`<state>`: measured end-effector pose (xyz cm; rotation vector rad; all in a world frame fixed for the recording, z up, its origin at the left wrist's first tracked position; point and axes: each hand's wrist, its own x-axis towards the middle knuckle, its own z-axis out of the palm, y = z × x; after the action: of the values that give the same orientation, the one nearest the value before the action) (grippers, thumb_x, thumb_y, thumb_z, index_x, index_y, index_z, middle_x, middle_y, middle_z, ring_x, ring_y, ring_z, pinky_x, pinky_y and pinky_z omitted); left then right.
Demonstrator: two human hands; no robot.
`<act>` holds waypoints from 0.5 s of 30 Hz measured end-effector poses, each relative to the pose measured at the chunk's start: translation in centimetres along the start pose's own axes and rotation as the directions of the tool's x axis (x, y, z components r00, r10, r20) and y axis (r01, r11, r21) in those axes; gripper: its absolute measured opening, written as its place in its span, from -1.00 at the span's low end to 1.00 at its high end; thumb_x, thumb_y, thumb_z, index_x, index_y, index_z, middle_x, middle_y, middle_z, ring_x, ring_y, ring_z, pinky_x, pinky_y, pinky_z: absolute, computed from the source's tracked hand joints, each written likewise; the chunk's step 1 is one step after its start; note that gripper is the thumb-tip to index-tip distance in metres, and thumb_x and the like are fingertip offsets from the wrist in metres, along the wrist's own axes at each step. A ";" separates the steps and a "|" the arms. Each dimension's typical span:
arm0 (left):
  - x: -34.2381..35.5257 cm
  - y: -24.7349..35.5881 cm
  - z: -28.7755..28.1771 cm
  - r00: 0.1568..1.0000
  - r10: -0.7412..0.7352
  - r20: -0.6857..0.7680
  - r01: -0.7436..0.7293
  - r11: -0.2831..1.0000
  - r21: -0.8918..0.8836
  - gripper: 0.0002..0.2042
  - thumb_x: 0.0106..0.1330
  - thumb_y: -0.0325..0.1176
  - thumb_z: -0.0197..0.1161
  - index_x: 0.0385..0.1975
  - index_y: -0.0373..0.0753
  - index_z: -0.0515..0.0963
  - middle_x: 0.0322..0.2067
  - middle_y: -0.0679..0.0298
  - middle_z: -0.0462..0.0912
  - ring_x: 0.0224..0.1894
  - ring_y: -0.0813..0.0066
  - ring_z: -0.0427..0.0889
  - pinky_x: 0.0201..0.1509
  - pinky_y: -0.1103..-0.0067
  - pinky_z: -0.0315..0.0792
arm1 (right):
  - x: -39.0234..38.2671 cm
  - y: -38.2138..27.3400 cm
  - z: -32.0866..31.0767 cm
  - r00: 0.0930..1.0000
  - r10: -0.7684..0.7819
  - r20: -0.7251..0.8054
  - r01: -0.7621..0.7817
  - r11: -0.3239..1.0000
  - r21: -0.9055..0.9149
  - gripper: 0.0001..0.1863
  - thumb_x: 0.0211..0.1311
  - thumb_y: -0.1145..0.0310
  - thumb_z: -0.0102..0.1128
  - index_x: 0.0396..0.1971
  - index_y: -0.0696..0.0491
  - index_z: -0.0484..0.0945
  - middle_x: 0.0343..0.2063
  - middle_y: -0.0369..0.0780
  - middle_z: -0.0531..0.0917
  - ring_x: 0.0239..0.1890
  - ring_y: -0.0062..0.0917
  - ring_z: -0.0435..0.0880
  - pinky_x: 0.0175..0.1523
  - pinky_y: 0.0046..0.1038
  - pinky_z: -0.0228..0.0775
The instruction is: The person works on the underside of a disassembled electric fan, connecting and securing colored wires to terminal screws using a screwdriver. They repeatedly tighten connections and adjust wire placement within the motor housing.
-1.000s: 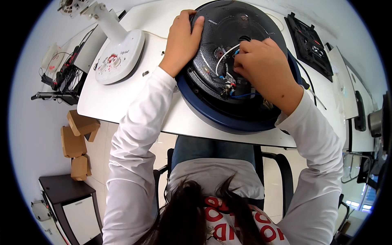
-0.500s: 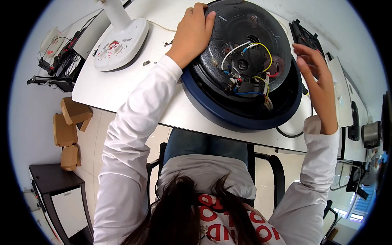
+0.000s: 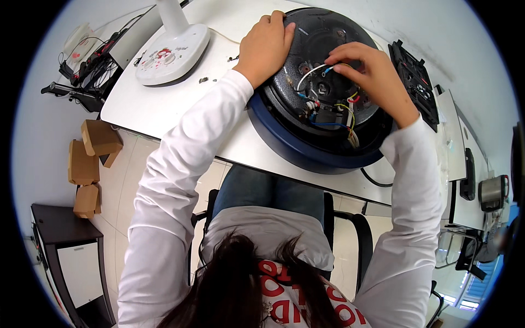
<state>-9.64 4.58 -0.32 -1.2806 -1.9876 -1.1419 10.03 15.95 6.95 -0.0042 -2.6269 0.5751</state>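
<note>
My left hand point(image 3: 266, 48) grips the upper-left rim of a black round metal plate point(image 3: 306, 38), which sits tilted over a dark blue round housing point(image 3: 284, 142) on the white table. My right hand point(image 3: 372, 74) is closed in a pinch on wires point(image 3: 333, 66) near the plate's middle, beside a blue-sleeved ring terminal point(image 3: 325, 71). White, yellow, red and blue wires and a black block point(image 3: 330, 118) show on the plate's lower part. The fingertips partly hide what they pinch.
A white fan base point(image 3: 169, 57) with a column stands left of the plate, with small metal bits point(image 3: 204, 80) near it. An open black case point(image 3: 414, 76) lies at the right. Cardboard boxes point(image 3: 85, 161) are on the floor at left. A chair armrest point(image 3: 355, 229) is below the table.
My right hand left the wires, opened to the right of the plate half a second ago, and has come back onto them in a pinch. My left hand stays on the rim.
</note>
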 end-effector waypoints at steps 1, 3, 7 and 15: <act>0.0 0.1 -0.1 1.000 0.007 -0.003 -0.007 1.000 0.012 -0.68 0.44 -0.12 0.03 -0.04 -0.25 0.43 -0.18 -0.01 0.61 -0.14 -0.05 0.60 -0.09 0.25 0.48 | 0.5 0.7 0.0 0.998 0.035 0.059 -0.036 0.999 0.008 -0.88 0.11 0.46 0.29 -0.33 0.12 0.68 -0.30 -0.20 0.67 -0.25 -0.37 0.68 -0.10 -0.43 0.48; 0.0 0.4 -0.3 1.000 -0.013 0.017 0.012 0.999 0.051 -0.68 0.44 -0.12 0.03 -0.05 -0.24 0.44 -0.19 0.02 0.61 -0.14 -0.02 0.60 -0.10 0.26 0.48 | 0.5 1.1 0.3 0.994 0.061 0.094 -0.064 0.998 0.029 -0.88 0.07 0.47 0.33 -0.35 0.10 0.68 -0.31 -0.22 0.66 -0.24 -0.37 0.67 -0.12 -0.43 0.48; -0.1 0.4 -0.5 1.000 -0.031 0.006 0.030 0.998 0.051 -0.69 0.43 -0.12 0.04 -0.05 -0.23 0.45 -0.20 0.05 0.61 -0.14 0.02 0.60 -0.11 0.27 0.49 | -0.3 0.7 0.2 0.993 0.006 0.114 -0.002 0.999 -0.038 -0.85 -0.01 0.48 0.40 -0.37 0.04 0.69 -0.28 -0.24 0.62 -0.21 -0.33 0.65 -0.14 -0.40 0.48; -0.1 0.2 -0.8 0.995 -0.092 0.039 0.095 0.991 -0.098 -0.65 0.41 -0.14 0.07 0.01 -0.29 0.43 -0.11 -0.03 0.56 -0.06 -0.03 0.56 0.01 0.30 0.44 | -1.7 0.7 0.3 0.999 -0.037 0.006 0.037 0.997 -0.074 -0.74 0.05 0.58 0.34 -0.22 0.03 0.68 -0.07 -0.23 0.59 -0.05 -0.41 0.60 -0.05 -0.52 0.42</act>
<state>-9.39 3.92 0.08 -1.2753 -2.0576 -1.2860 11.34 16.34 5.70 0.0231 -2.6455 0.4661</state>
